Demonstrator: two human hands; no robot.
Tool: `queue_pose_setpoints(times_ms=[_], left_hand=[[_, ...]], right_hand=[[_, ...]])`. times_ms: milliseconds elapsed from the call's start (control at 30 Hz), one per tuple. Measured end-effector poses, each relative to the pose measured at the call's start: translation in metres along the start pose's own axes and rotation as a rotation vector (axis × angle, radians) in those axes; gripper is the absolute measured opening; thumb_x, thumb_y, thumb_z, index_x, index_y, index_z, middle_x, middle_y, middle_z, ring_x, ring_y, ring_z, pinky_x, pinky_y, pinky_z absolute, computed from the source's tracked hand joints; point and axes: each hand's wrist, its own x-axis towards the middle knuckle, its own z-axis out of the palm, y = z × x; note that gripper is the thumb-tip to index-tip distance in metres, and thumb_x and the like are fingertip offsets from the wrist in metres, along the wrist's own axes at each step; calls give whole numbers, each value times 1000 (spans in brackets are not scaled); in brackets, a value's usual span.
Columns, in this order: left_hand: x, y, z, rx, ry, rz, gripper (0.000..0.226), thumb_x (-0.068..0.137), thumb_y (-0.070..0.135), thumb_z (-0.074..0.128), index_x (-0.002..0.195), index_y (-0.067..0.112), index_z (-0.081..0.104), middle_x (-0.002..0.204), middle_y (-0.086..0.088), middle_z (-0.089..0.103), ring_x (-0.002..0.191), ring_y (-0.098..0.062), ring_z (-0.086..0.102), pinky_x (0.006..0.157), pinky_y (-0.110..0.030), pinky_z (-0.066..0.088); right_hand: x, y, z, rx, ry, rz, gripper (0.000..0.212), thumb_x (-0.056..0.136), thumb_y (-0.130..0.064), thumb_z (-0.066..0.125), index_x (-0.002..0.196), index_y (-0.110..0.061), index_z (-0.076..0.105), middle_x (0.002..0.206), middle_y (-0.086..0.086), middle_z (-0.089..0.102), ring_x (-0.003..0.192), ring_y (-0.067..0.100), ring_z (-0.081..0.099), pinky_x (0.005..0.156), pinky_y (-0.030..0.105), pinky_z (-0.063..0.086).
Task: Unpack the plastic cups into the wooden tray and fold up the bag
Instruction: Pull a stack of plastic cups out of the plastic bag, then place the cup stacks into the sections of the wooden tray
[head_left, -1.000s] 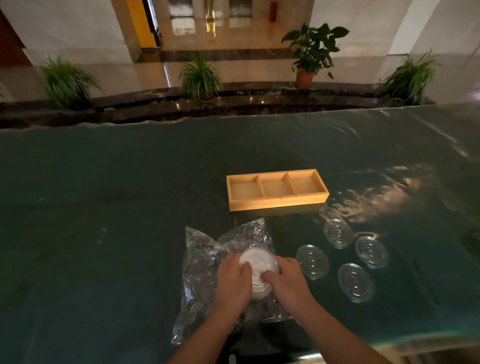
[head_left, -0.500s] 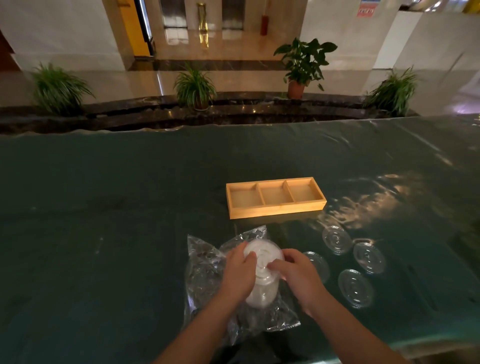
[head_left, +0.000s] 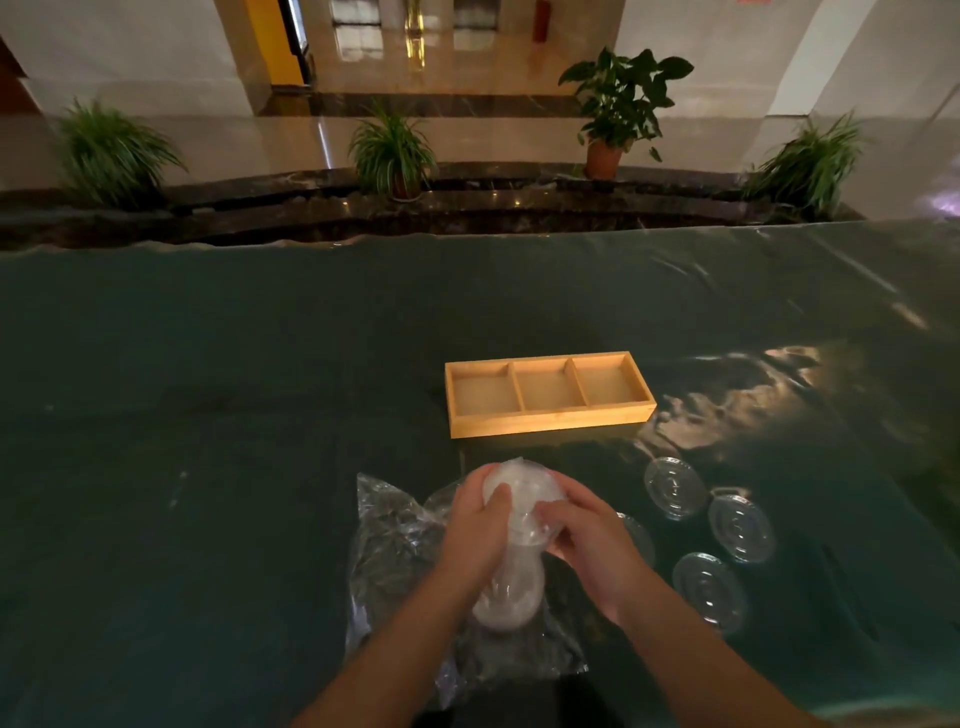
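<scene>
A stack of clear plastic cups (head_left: 511, 587) lies tilted inside a crumpled clear plastic bag (head_left: 395, 540) near the table's front edge. My left hand (head_left: 475, 525) grips the upper left side of the stack. My right hand (head_left: 587, 540) pinches the stack's top end from the right, through the bag film as far as I can tell. The top end (head_left: 519, 486) is raised toward the wooden tray (head_left: 545, 423), which stands just beyond with three compartments holding nothing.
Several clear round lids lie flat to the right of my hands, such as one lid (head_left: 674, 487) and another lid (head_left: 709, 590). The table wears a dark green glossy cover (head_left: 208, 415). Potted plants (head_left: 618, 109) stand beyond the far edge.
Both hands have lifted the top end of the cup stack up and away from me, toward the tray. The stack stretches longer under my hands and the bag has been pulled along with it.
</scene>
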Motion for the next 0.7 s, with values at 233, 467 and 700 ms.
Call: queue_pose_setpoints(times_ms=[233,467,700], left_hand=[[38,6,16,-12,50,-27,33,99,15,51,131,13,55,131,-15,57,117,-29,58,102,-49,48],[89,15,2,-141,163,-63,36,100,40,46,123,15,59,123,-13,66,101,-19,66,91,-41,55],[151,-8,-15,243,237,-183,64,99,36,51,154,16,25,156,-9,38,141,-26,38,114,-39,30]], right_hand=[[47,-18,-16,49,-4,64,42,78,6,60,114,-14,69,110,16,72,98,32,71,73,40,61],[99,-42,-15,42,53,82,51,79,4,62,124,-20,61,122,11,60,111,33,59,81,42,59],[140,-62,-14,-64,147,123,52,81,-1,62,127,-25,58,125,8,57,113,29,55,95,47,54]])
